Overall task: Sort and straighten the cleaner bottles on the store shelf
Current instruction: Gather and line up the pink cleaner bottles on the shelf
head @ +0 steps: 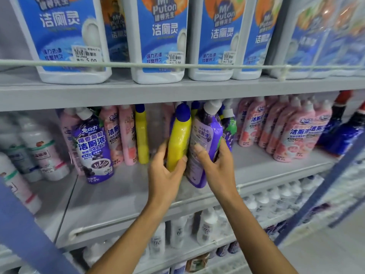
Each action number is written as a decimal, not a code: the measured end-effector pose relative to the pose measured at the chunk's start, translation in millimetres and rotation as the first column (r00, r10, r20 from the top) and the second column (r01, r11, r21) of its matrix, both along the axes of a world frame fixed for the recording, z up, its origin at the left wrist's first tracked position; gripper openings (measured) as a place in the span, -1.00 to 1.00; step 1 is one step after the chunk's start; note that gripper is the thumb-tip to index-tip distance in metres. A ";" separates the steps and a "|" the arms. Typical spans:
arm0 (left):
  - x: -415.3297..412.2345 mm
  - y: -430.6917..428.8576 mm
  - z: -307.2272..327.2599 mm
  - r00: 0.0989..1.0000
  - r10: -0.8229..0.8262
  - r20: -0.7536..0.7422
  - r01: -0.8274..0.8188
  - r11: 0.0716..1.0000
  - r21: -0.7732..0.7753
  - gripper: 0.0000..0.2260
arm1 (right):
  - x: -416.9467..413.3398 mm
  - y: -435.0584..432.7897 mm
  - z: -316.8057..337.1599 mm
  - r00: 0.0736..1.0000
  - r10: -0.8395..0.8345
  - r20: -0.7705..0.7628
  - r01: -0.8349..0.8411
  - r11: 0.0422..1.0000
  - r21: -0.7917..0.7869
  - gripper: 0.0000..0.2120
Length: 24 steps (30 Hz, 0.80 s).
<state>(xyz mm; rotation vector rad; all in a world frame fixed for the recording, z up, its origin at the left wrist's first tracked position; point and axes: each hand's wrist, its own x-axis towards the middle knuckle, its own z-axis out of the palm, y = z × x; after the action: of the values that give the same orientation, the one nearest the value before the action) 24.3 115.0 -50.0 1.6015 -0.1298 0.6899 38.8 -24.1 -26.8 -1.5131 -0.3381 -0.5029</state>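
My left hand (165,171) grips a yellow bottle with a blue cap (179,139) on the middle shelf (118,196). Right beside it, my right hand (214,165) holds a purple bottle with a white cap (205,139), its back label turned toward me. Both bottles lean slightly and touch each other. To the left stand another purple grape bottle (92,149), pink bottles (126,135) and a second yellow bottle (141,135). A group of pink bottles (286,133) fills the right part of the shelf.
Large white bottles with blue labels (160,40) line the upper shelf behind a wire rail (197,66). White bottles (41,147) stand at far left, dark blue bottles (343,133) at far right. Lower shelves hold white bottles (207,226). Bare shelf surface lies in front of my hands.
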 end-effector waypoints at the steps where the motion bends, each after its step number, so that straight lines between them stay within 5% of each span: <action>1: -0.3 -13.7 2.3 1.000 -0.012 0.001 0.012 1.000 -0.010 -0.59 | -3.1 -14.1 1.7 1.000 -0.014 0.004 0.014 1.000 0.005 -0.77; 11: 24.1 -169.6 3.4 0.987 -0.154 -0.050 0.152 0.988 -0.033 -0.51 | 25.7 -153.7 -10.3 0.967 -0.253 -0.004 0.253 0.967 0.009 -0.77; 24: 107.3 -259.9 -41.5 0.934 0.348 -0.083 -0.348 0.937 0.012 -0.45 | 128.1 -195.5 -42.0 0.997 0.014 -0.073 -0.013 1.000 0.016 -0.70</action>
<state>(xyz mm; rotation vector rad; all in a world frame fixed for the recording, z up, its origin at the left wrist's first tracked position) 131.6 -144.9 -91.5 1.6655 0.2235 0.8925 166.9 -219.6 -68.8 -1.5096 -0.2869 -0.4375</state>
